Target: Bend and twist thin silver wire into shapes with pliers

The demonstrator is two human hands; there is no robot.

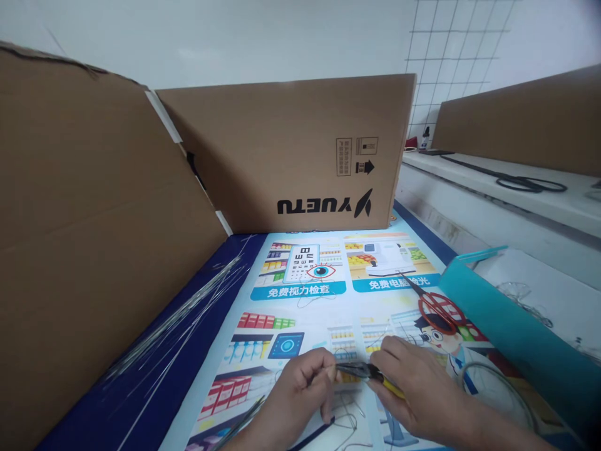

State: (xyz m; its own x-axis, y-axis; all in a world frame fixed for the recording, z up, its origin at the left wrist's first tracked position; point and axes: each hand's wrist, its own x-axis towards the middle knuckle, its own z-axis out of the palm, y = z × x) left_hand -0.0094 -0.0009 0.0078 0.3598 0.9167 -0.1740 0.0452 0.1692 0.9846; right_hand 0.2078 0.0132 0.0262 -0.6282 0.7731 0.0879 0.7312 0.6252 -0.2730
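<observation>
Fingers: left hand [300,391] pinched narrow on the dark tip of the pliers [370,373]; right hand [417,388] wrapped round their yellow handle.
Pliers: at 6 o'clock on the poster [300,313], level between both hands.
Scissors [422,300]: red-handled, at 1 o'clock from the hands, flat on the poster.
Wire strands [188,307]: at 9 o'clock, beside the cardboard wall [94,250].
Teal tray [507,326]: at 3 o'clock.

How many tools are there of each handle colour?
Red-handled metal scissors: 1
Black-handled metal scissors: 1
Yellow-handled dark metal pliers, held in the right hand: 1
Total: 3
</observation>
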